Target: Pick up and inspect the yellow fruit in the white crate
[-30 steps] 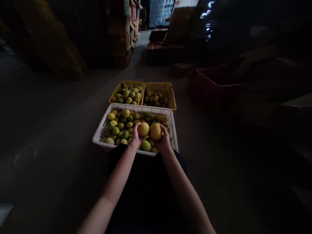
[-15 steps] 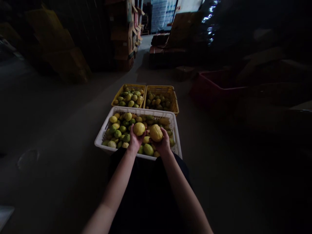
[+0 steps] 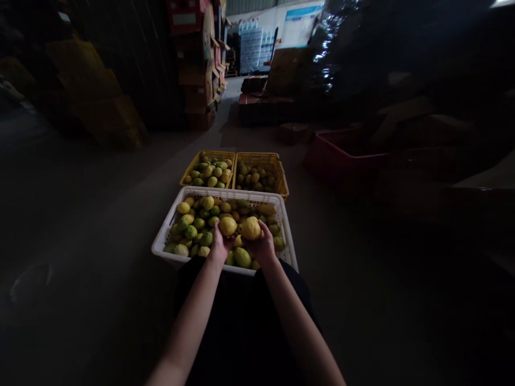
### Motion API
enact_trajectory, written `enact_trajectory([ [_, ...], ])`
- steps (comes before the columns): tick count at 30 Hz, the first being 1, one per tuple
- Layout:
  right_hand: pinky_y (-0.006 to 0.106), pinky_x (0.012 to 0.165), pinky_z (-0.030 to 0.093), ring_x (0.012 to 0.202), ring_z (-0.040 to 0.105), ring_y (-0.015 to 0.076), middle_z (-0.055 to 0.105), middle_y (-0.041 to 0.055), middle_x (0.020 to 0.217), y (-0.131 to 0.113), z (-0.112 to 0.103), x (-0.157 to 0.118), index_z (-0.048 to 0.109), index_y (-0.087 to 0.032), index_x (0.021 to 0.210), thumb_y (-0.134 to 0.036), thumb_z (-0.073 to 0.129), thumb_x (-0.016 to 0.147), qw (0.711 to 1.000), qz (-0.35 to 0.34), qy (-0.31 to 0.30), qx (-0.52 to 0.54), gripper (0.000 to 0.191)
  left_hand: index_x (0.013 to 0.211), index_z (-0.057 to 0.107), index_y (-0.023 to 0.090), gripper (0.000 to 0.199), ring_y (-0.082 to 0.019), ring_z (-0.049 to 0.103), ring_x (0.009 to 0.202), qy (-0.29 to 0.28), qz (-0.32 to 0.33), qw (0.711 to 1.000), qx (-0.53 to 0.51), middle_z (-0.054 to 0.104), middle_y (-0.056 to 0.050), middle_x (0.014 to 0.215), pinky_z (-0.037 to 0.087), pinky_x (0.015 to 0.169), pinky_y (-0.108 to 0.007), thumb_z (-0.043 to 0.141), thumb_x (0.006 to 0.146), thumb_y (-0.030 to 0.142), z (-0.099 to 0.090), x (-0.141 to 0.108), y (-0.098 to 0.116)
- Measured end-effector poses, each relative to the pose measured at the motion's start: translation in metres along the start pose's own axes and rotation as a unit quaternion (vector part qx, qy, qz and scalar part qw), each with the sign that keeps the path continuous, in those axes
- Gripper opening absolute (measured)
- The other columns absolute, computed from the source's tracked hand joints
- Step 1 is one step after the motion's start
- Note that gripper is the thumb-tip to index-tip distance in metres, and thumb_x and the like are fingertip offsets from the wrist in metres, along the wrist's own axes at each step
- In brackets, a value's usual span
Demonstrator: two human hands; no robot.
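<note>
My left hand [image 3: 222,244] is closed around a smooth yellow lemon-like fruit [image 3: 228,227], thumb along its left side. Close beside it, my right hand [image 3: 262,244] grips a larger yellow lemon-like fruit [image 3: 251,229] with a bumpier skin. Both fruits are held above a white plastic crate [image 3: 161,231], slightly apart from each other. Many green and yellow fruits fill the crate, among them a large green one [image 3: 242,257] below my hands. Parts of the crate's contents are hidden behind my hands.
Two yellow crates stand just beyond the white one, the left crate [image 3: 188,170] fuller than the right crate [image 3: 284,179]. A red tub [image 3: 322,155] sits on the dark floor to the right. Stacked cardboard boxes [image 3: 197,96] rise at the back left.
The view has tilted up, so the crates appear lower. In my right hand the fruit has turned, with its ridged side less visible. Both hands keep their fruits.
</note>
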State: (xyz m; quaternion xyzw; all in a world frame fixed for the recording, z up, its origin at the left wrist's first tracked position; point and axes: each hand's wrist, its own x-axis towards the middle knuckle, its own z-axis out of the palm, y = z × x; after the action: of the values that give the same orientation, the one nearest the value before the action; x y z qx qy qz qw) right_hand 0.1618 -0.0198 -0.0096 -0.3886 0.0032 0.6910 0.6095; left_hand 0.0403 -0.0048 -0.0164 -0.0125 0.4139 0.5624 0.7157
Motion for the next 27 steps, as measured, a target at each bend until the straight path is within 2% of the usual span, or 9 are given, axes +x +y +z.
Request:
enact_trajectory([
  [3, 0.025, 0.041, 0.053, 0.049, 0.066, 0.0175, 0.071, 0.0004, 0.061, 0.002, -0.002, 0.002, 0.063, -0.020, 0.088, -0.035, 0.063, 0.083, 1.000, 0.012, 0.011, -0.021, 0.015, 0.100, 0.062, 0.020, 0.029, -0.014, 0.058, 0.055, 0.038, -0.013, 0.999, -0.007, 0.062, -0.002, 0.074, 0.045, 0.045, -0.021, 0.057, 0.093, 0.048, 0.002, -0.003, 0.000],
  [7, 0.023, 0.037, 0.050, 0.043, 0.062, 0.0162, 0.070, 0.0002, 0.059, 0.003, -0.003, 0.003, 0.063, -0.020, 0.088, -0.039, 0.065, 0.084, 0.999, 0.027, 0.024, -0.033, 0.019, 0.101, 0.063, 0.020, 0.027, -0.018, 0.066, 0.065, 0.051, -0.010, 0.999, -0.012, 0.062, -0.003, 0.074, 0.050, 0.050, -0.023, 0.058, 0.092, 0.045, 0.008, -0.009, 0.004],
  [12, 0.026, 0.039, 0.054, 0.048, 0.066, 0.0177, 0.071, 0.0002, 0.064, 0.004, -0.003, 0.003, 0.065, -0.020, 0.090, -0.039, 0.074, 0.079, 1.000, -0.013, -0.006, -0.023, 0.023, 0.104, 0.066, 0.020, 0.025, -0.022, 0.070, 0.077, 0.027, -0.003, 1.000, -0.005, 0.068, -0.006, 0.081, 0.055, 0.057, -0.028, 0.052, 0.093, 0.037, 0.014, -0.016, 0.008],
  [17, 0.025, 0.045, 0.057, 0.056, 0.069, 0.0163, 0.075, -0.0007, 0.074, 0.005, -0.003, 0.001, 0.069, -0.021, 0.094, -0.035, 0.076, 0.078, 0.997, -0.067, -0.036, -0.013, 0.022, 0.101, 0.067, 0.018, 0.027, -0.020, 0.070, 0.068, 0.005, 0.032, 0.999, -0.035, 0.070, -0.006, 0.080, 0.053, 0.053, -0.027, 0.050, 0.096, 0.038, 0.018, -0.024, 0.010],
  [20, 0.025, 0.045, 0.057, 0.055, 0.069, 0.0163, 0.075, -0.0007, 0.074, 0.003, -0.002, -0.001, 0.070, -0.020, 0.094, -0.035, 0.076, 0.078, 0.998, -0.060, -0.035, -0.010, 0.023, 0.101, 0.066, 0.018, 0.028, -0.018, 0.070, 0.064, 0.000, 0.059, 0.997, -0.058, 0.070, -0.005, 0.078, 0.053, 0.052, -0.024, 0.055, 0.096, 0.043, 0.018, -0.026, 0.013],
  [23, 0.026, 0.044, 0.056, 0.052, 0.068, 0.0167, 0.074, -0.0003, 0.070, 0.002, 0.000, -0.002, 0.069, -0.020, 0.094, -0.037, 0.073, 0.081, 0.999, -0.034, -0.027, 0.010, 0.022, 0.101, 0.067, 0.017, 0.034, -0.016, 0.067, 0.059, -0.017, 0.041, 0.997, -0.066, 0.069, -0.005, 0.074, 0.053, 0.050, -0.023, 0.059, 0.094, 0.049, 0.016, -0.025, 0.014],
  [27, 0.026, 0.046, 0.057, 0.054, 0.069, 0.0167, 0.075, 0.0008, 0.070, 0.000, 0.003, -0.005, 0.070, -0.019, 0.095, -0.035, 0.070, 0.084, 0.998, -0.037, -0.020, 0.037, 0.020, 0.108, 0.069, 0.015, 0.039, -0.017, 0.066, 0.058, -0.033, 0.023, 0.997, -0.060, 0.070, -0.007, 0.075, 0.055, 0.049, -0.026, 0.056, 0.095, 0.050, 0.016, -0.022, 0.013],
])
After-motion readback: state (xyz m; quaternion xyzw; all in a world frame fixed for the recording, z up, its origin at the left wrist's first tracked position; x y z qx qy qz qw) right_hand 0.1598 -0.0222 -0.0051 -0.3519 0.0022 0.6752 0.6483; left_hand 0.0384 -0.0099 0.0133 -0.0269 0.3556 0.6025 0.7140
